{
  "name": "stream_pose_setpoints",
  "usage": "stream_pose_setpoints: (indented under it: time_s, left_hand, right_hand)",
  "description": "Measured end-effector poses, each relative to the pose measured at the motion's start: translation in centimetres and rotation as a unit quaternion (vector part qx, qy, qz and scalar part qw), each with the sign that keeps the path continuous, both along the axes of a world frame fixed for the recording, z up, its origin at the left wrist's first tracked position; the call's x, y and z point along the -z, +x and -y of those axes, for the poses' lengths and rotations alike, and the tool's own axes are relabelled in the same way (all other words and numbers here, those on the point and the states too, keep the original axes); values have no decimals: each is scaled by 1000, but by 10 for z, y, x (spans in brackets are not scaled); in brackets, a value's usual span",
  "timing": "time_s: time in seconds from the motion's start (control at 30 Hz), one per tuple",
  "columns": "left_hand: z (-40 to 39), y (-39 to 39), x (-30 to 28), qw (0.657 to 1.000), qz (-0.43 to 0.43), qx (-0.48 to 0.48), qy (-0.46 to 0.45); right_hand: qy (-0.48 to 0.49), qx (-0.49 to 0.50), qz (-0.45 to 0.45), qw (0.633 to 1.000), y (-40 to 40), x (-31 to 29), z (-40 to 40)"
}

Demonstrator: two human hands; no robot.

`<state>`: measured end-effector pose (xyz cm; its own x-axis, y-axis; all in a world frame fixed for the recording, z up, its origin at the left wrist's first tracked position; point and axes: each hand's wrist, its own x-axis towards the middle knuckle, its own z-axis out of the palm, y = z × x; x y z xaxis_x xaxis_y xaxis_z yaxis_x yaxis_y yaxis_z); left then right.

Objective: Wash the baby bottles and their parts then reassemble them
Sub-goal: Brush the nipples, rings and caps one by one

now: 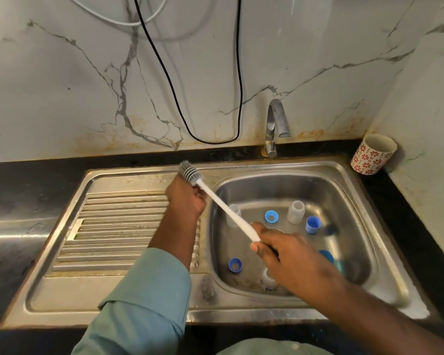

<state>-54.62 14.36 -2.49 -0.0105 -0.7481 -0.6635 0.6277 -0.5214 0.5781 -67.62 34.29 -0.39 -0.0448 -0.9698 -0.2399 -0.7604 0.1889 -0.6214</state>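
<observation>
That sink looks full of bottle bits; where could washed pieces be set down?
The ribbed drainboard left of the basin lies bare, bordered by the black counter. The basin is crowded: bottles, blue caps and rings ring the drain, with both hands and the brush above.

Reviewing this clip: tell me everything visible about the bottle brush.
The brush has a long, slim white handle, plastic by its look, and a grey ribbed head that looks like silicone. It slants above the sink, head up at the far left over the drainboard edge, handle end low at the right. The right hand grips the handle end; the left hand holds it just below the head.
</observation>
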Motion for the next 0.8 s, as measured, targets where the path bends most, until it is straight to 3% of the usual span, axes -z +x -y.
stream_pose_setpoints:
  time_s: [0.1,0.2,0.33,0.43,0.57,0.7,0.8]
  left_hand:
    - [-8,-6,2,1000,6,19,0]
    - [1,4,-4,999,-41,-3,11]
    - [-5,-6,1,1000,18,6,-7]
    - [3,1,-4,1000,-21,-19,11]
    - [-4,-10,1,1000,25,-5,-6]
    - [4,0,1,999,-50,-17,4]
    - [-3,-8,1,1000,-16,-16,-9]
  right_hand:
    - [-12,28,-2,1000,-5,2,10]
    - [-6,-3,2,1000,-2,1,-5]
    - [-12,33,9,999,-5,2,6]
    - [-7,2,-13,1000,-5,3,2]
    - [-4,35,8,999,-6,2,4]
    - [-2,16,2,1000,-4,4,-2]
    - [-1,20,8,1000,-4,8,-1]
